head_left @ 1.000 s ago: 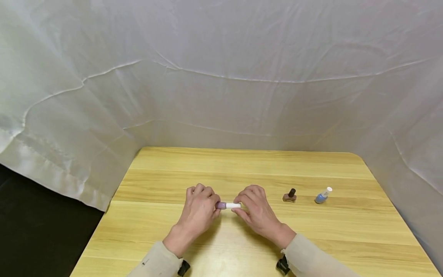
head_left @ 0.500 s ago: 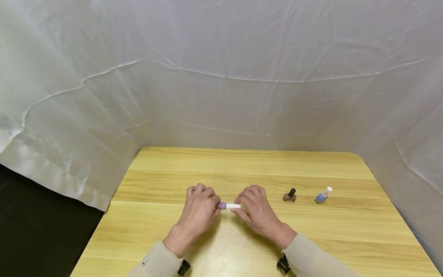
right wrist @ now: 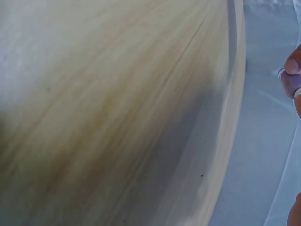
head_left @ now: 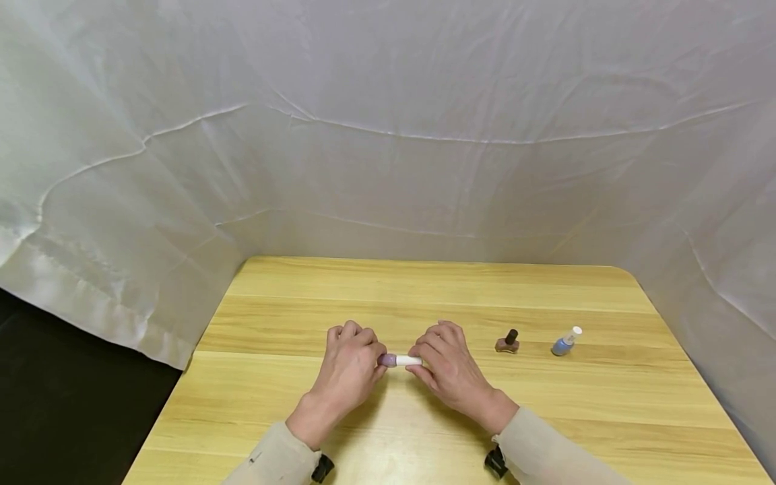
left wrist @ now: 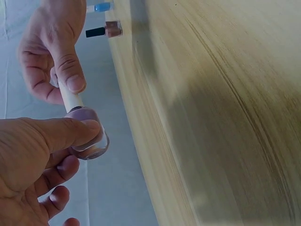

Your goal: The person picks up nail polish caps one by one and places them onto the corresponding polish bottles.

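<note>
Between the two hands a purple nail polish bottle (head_left: 389, 360) with a long white cap (head_left: 409, 360) lies sideways, held above the table. My left hand (head_left: 347, 367) pinches the glass body between thumb and fingers; in the left wrist view the thumb lies across the bottle (left wrist: 101, 141). The white cap is gripped by thumb and fingers of my right hand (head_left: 451, 367). Cap and bottle meet with no gap that I can see. At the right edge of the right wrist view, only a bit of the purple bottle (right wrist: 290, 84) and some fingertips show.
On the wooden table (head_left: 424, 289), right of the hands, stands a brown nail polish bottle (head_left: 506, 345) with a black cap. Farther right is a blue one (head_left: 562, 346) with a white cap. Pale cloth (head_left: 388, 188) hangs behind the table and along its sides.
Both hands stay nearly in place with the bottle between them. The right hand's fingers shift very slightly on the white cap.
</note>
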A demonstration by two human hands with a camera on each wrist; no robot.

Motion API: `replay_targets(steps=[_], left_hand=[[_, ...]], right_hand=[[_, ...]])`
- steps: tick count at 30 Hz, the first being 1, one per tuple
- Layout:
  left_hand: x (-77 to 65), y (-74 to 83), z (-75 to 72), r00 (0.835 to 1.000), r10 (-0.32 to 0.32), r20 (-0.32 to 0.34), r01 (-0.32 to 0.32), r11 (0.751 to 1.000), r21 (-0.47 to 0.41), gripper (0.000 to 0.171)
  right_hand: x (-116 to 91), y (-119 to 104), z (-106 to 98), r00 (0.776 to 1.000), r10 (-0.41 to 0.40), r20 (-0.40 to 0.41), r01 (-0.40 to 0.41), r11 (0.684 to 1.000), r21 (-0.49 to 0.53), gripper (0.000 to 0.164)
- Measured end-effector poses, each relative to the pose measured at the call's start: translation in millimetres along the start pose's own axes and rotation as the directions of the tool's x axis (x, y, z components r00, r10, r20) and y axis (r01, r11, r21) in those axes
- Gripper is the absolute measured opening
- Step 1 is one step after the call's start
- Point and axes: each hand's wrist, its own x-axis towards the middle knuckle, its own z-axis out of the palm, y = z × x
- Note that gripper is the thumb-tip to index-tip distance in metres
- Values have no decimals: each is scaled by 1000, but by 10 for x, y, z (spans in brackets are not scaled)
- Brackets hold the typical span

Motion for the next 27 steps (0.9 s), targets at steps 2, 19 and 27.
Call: replay_targets(steps=[2,19,27], left_hand=[[2,3,-2,1000,1,-1,-1,1000,4,14],[17,7,-5,1000,16,-24,-16,1000,-2,14],[34,1,-24,1000,9,-9,-9,1000,-6,13]], right_hand=[[3,0,-8,1000,3,5,-3,1000,0,18],[-2,-5,-35,996,67,65,-68,998,5,25],[-17,4,-4,999,47,-3,-47,999,2,26]])
